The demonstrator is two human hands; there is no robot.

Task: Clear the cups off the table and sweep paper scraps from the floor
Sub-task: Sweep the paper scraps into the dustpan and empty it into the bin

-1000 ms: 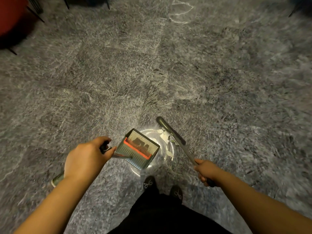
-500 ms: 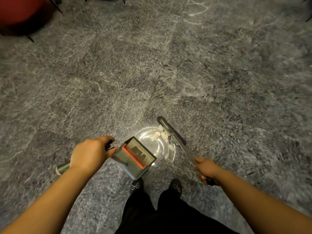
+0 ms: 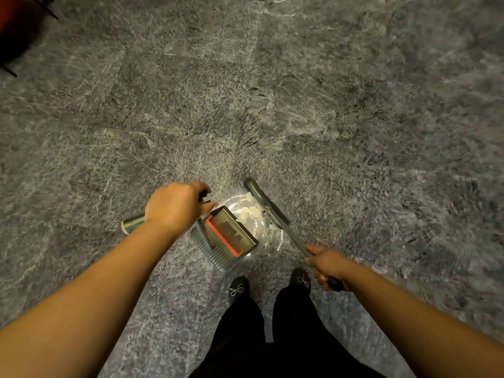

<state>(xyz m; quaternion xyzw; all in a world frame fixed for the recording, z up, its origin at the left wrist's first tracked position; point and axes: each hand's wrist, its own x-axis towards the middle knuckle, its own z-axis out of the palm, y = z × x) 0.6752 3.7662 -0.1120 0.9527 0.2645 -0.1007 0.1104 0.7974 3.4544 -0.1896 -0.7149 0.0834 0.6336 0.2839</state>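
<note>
The head view looked down on a grey carpeted floor (image 3: 327, 105), with a red seat (image 3: 11, 12) at the top left corner and nothing of the table or cups in sight. The step in hand appeared to be the sweeping: one dustpan (image 3: 231, 241) sat on the carpet just ahead of the person's two shoes (image 3: 238, 289), its mouth turned toward a small heap of paper scraps (image 3: 252, 211). About six or seven pale scraps showed, too bunched to count surely. The left hand (image 3: 174, 208) was curled round the dustpan's long handle (image 3: 133, 223), gripping it firmly. The right hand (image 3: 326, 266) was wrapped round the shaft of one broom (image 3: 283, 227), whose head (image 3: 256, 193) lay just beyond the scraps, touching the far side of the heap. The next move probably called for a short pull of the broom toward the dustpan while the left hand kept its lip pressed to the carpet, since scraps could slip beneath it.
</note>
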